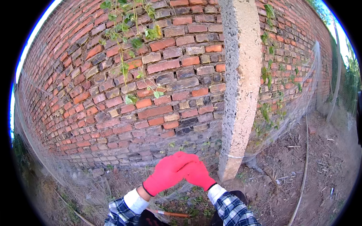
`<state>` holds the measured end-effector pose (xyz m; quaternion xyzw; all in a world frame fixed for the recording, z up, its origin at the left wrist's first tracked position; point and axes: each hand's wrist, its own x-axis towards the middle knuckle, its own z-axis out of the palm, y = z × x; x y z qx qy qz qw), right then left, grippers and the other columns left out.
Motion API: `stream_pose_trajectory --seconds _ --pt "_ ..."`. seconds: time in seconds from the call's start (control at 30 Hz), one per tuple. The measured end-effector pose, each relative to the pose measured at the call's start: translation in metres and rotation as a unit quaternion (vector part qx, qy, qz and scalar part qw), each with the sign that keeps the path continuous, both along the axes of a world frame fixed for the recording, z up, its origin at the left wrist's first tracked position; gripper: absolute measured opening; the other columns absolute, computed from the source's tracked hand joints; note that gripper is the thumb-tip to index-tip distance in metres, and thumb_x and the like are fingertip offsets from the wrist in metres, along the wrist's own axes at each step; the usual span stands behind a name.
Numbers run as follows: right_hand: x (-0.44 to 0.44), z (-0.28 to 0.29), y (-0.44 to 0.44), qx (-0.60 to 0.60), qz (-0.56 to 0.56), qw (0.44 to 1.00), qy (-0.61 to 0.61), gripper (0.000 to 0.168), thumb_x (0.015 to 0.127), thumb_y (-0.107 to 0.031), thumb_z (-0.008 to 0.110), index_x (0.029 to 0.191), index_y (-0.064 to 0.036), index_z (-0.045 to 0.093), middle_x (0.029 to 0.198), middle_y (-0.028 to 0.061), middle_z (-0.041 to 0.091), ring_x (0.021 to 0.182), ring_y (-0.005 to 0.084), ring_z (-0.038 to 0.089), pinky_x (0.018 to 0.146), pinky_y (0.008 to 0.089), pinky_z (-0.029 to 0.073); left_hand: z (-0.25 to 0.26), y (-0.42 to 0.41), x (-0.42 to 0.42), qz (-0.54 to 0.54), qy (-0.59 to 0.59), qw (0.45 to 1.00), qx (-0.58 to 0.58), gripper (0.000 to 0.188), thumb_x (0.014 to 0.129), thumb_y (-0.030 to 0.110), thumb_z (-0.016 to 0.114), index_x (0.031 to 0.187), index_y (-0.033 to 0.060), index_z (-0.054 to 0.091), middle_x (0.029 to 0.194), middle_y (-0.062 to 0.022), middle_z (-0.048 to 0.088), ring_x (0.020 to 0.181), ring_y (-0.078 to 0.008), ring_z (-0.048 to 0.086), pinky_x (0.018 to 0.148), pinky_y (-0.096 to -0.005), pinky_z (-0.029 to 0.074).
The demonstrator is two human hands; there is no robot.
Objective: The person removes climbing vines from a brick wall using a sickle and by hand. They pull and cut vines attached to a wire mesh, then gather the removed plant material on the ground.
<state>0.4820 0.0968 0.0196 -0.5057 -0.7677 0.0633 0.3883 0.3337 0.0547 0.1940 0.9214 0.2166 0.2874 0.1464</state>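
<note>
My left hand (167, 171) and my right hand (198, 173) meet in front of me, both in red knit gloves with dark cuffs. The left overlaps the right, and their fingers are bent inward. Fine pale netting (181, 192) hangs around and below them; whether the fingers grip it is hidden by the gloves. Just right of my hands rises a rough concrete post (240, 93), with a light tie (232, 155) wound around its lower part. Between my knees, an orange-brown wooden handle (176, 214) lies on leafy ground; what it belongs to cannot be made out.
Behind the netting stands a weathered brick wall (158, 113) with green vines (124, 28) hanging down it. A long thin pole (302, 178) lies on the bare soil (271, 203) at right. Farther back, more netting (315, 67) is gathered upward near a leaning pole (336, 73).
</note>
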Motion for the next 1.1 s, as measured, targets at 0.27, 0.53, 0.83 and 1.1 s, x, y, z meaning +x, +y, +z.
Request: stream_pose_trajectory --seconds 0.27,0.53,0.83,1.1 --pt "-0.015 0.008 -0.009 0.013 -0.024 0.998 -0.053 0.040 0.070 -0.029 0.063 0.106 -0.012 0.058 0.137 0.0129 0.035 0.129 0.0324 0.028 0.093 0.0472 0.035 0.051 0.093 0.115 -0.033 -0.092 0.949 0.301 0.026 0.082 0.005 0.054 0.108 0.0108 0.057 0.115 -0.0104 0.055 0.102 -0.0317 0.054 0.081 -0.0368 0.046" --pt "-0.015 0.006 -0.004 -0.015 -0.001 1.000 0.003 0.034 0.070 -0.027 0.063 0.099 -0.010 0.059 0.137 0.0136 0.034 0.130 0.0332 0.026 0.092 0.0479 0.036 0.058 0.178 0.154 0.143 -0.157 0.946 0.247 0.025 0.085 0.009 0.051 0.109 0.0090 0.055 0.106 -0.0139 0.059 0.094 -0.0304 0.058 0.076 -0.0356 0.047" --pt "-0.017 0.010 -0.003 -0.016 0.007 1.000 0.023 0.029 0.070 -0.024 0.064 0.094 -0.009 0.058 0.137 0.0139 0.034 0.130 0.0326 0.025 0.090 0.0478 0.037 0.077 0.185 0.168 0.223 -0.084 0.963 0.122 0.031 0.087 0.028 0.050 0.114 0.0126 0.055 0.087 -0.0157 0.065 0.067 -0.0216 0.064 0.066 -0.0313 0.049" --pt "-0.015 0.003 -0.001 -0.017 0.002 0.999 0.029 0.027 0.071 -0.024 0.063 0.093 -0.008 0.057 0.138 0.0134 0.033 0.131 0.0323 0.024 0.090 0.0470 0.037 0.097 0.173 0.198 0.204 -0.133 0.967 0.075 0.038 0.077 0.042 0.060 0.098 0.0092 0.063 0.093 -0.0151 0.064 0.089 -0.0319 0.060 0.076 -0.0370 0.046"
